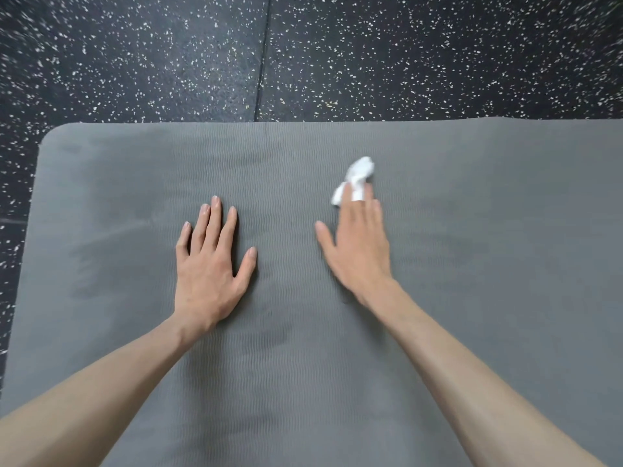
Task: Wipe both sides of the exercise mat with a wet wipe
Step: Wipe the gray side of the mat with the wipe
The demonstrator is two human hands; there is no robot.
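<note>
Left hand flat on mat | right hand fingers pressing wipe

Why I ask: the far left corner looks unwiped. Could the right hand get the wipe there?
Probably yes. The right hand presses the wipe flat on the mat, but the left hand lies between it and that corner, so it must cross over.
</note>
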